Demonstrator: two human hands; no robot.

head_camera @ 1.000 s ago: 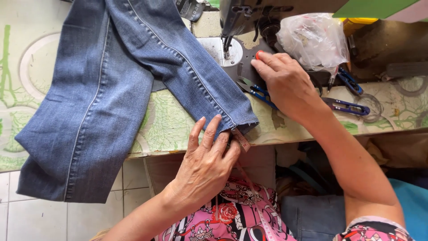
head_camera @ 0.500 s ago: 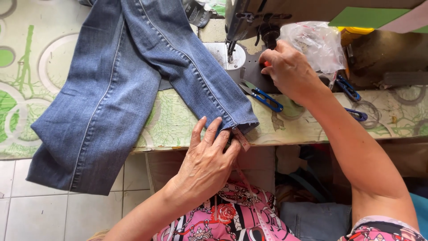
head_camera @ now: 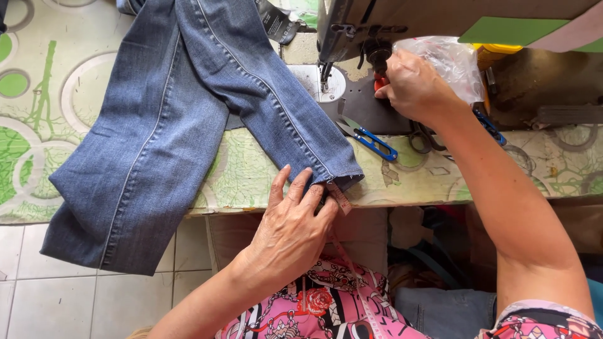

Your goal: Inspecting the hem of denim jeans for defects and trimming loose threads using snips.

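Pressing flat w/ fingers spread, left hand [head_camera: 290, 229] pins the jeans [head_camera: 188, 119] hem at the table [head_camera: 251, 176] edge, a tape measure [head_camera: 342, 201] just beside its fingertips. Right hand [head_camera: 411, 85] sits by the sewing machine [head_camera: 389, 25], fingers closed on sth red, too hidden to ID. Blue snips [head_camera: 370, 139] lie betw. hem and right hand; jeans drape over table, one leg hanging off the front.

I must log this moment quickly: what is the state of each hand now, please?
Left hand: open, fingers flat, pressing the jeans hem and measuring tape at the table edge.
Right hand: closed on a small red object by the sewing machine.
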